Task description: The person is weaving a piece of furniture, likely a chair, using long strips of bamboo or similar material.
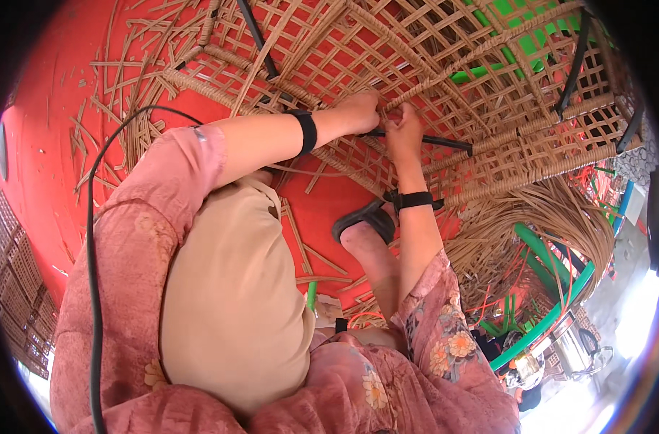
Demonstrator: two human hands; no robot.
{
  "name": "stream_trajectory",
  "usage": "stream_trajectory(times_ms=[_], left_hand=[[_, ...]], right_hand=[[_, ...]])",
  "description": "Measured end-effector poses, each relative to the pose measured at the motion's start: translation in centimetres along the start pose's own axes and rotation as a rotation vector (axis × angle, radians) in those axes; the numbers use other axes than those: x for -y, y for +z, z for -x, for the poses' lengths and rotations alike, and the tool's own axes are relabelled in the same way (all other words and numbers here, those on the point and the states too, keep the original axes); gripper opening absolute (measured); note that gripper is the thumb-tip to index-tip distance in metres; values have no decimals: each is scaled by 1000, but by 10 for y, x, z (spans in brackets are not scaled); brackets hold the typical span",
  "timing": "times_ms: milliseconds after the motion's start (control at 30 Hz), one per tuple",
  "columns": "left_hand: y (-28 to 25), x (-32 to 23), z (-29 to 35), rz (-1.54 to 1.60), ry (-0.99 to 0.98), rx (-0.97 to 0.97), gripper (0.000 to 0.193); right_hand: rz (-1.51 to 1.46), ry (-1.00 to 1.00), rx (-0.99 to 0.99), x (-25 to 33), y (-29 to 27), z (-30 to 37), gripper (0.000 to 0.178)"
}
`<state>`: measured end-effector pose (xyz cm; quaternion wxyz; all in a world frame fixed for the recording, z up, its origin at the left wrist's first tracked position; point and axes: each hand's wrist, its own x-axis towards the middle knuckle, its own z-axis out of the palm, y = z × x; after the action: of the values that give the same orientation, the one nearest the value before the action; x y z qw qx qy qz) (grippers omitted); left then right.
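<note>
A large openwork piece woven from flat brown strips (376, 54) fills the upper part of the view, its wrapped edges and dark rods making a frame. My left hand (360, 112) is closed against a wrapped edge near the middle, its fingertips mostly hidden. Just to its right, my right hand (405, 134) pinches at the same spot, thumb and fingers together against the weave. What lies between the fingers is too small to make out. A black rod (438, 142) of the frame passes by my right hand.
Loose cut strips (138, 101) litter the red ground sheet (54, 155) at the left. A bundle of long brown strips (539, 217) lies at the right, by a green hoop-like rim (542, 322) and a metal pot (571, 347). A black cable (91, 239) runs along my left arm.
</note>
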<state>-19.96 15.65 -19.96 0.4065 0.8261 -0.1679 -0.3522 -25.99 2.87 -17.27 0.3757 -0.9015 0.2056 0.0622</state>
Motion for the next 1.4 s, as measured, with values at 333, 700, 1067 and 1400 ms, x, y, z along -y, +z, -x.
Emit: stream_trajectory(times_ms=[333, 700, 1067, 1400], left_hand=[[5, 22, -21, 118, 78, 63, 27], [-3, 9, -8, 197, 31, 10, 27], [-19, 15, 14, -27, 267, -114, 30], [-18, -62, 70, -355, 512, 1017, 37]], right_hand=[[285, -156, -110, 13, 0, 11, 16], [-132, 215, -209, 8, 33, 14, 30], [-1157, 422, -23, -1, 36, 14, 52], [-603, 274, -57, -3, 31, 7, 30]])
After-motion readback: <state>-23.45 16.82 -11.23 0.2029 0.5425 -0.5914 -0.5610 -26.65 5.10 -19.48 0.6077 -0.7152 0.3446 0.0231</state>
